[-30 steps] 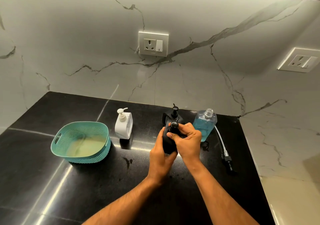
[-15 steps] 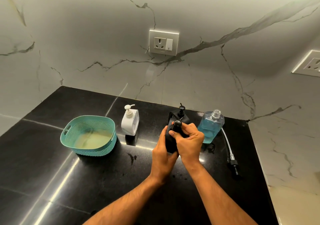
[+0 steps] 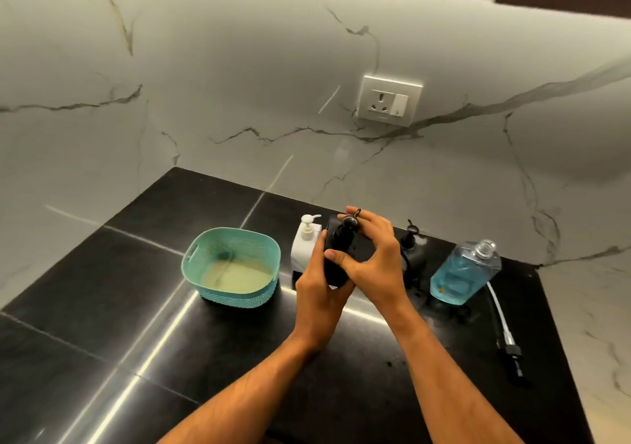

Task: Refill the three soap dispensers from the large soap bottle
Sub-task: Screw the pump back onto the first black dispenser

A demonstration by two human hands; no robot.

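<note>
My left hand (image 3: pixel 319 290) grips the body of a black soap dispenser (image 3: pixel 336 259) from the left. My right hand (image 3: pixel 374 262) is around the dispenser's black pump head (image 3: pixel 349 222), fingers spread behind it and thumb across the front. A white dispenser (image 3: pixel 305 247) stands just left of it. A second black dispenser (image 3: pixel 411 249) stands to the right, partly hidden by my right hand. The large clear bottle (image 3: pixel 466 273) of blue soap stands uncapped further right. Its pump with a white tube (image 3: pixel 502 327) lies on the counter beside it.
A teal plastic basket (image 3: pixel 232 266) sits left of the white dispenser on the black counter (image 3: pixel 102 290). Marble walls close the back and the right side. A wall socket (image 3: pixel 389 100) is above the dispensers. The counter's right edge runs near the loose pump.
The black dispenser in my hands has shifted left, next to the white one. My right hand's fingers have spread out around the pump head. The view has swung left.
</note>
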